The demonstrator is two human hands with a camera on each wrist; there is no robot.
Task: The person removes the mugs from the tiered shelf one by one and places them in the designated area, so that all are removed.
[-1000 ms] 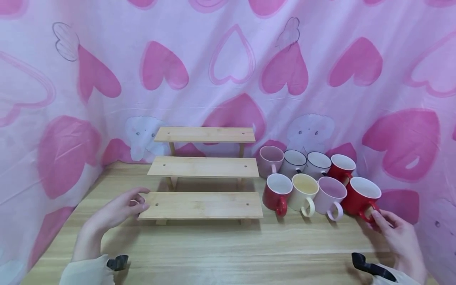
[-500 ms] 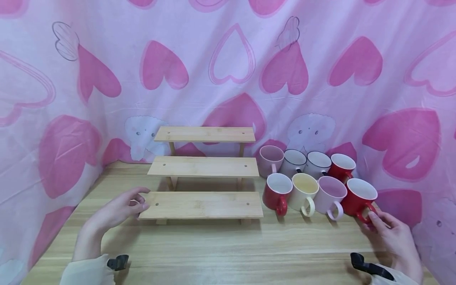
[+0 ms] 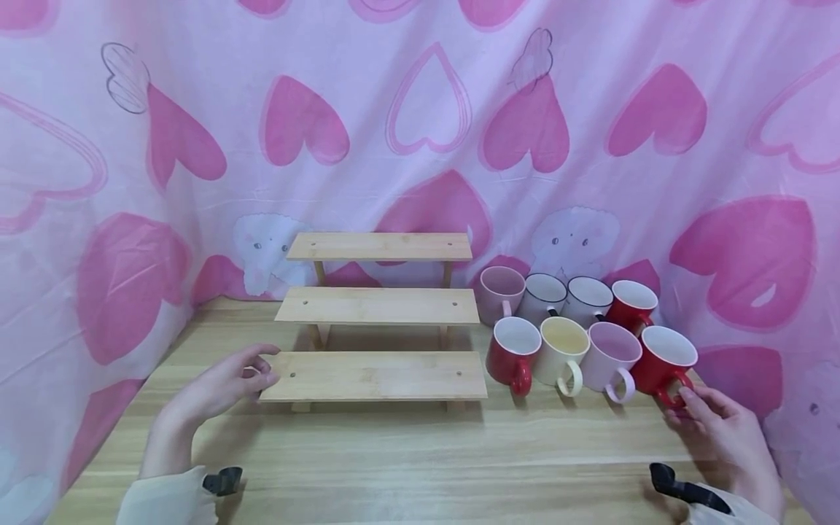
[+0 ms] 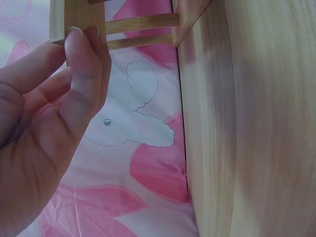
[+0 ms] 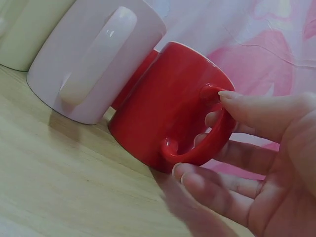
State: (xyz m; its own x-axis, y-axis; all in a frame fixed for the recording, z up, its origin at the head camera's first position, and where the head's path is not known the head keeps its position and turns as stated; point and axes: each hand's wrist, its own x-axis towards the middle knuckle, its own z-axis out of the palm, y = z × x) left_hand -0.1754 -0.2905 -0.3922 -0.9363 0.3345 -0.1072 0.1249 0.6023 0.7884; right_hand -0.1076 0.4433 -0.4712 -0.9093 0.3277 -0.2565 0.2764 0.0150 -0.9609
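Note:
A three-tier wooden display stand point(image 3: 374, 377) stands on the table. My left hand point(image 3: 226, 380) pinches the left end of its lowest board; in the left wrist view, the thumb and fingers point(image 4: 84, 64) close on the board's corner. At the right end of the front row of mugs is a red mug point(image 3: 650, 368) with a white inside. My right hand point(image 3: 725, 434) holds its handle, thumb on top and fingers curled through and below, as the right wrist view shows on the red handle point(image 5: 219, 140). This mug stands slightly tilted, close beside a lilac mug point(image 5: 94, 59).
Left along the front row are a cream mug point(image 3: 554, 364) and another red mug point(image 3: 505, 361). Behind them stand a pink mug point(image 3: 488, 302), two white mugs with dark rims point(image 3: 538, 306) and a further red mug point(image 3: 623, 313). A heart-print curtain point(image 3: 420, 109) encloses the table point(image 3: 420, 467).
My right hand has shifted the held red mug a little to the left, nearer the lilac mug. The left hand keeps its place on the stand.

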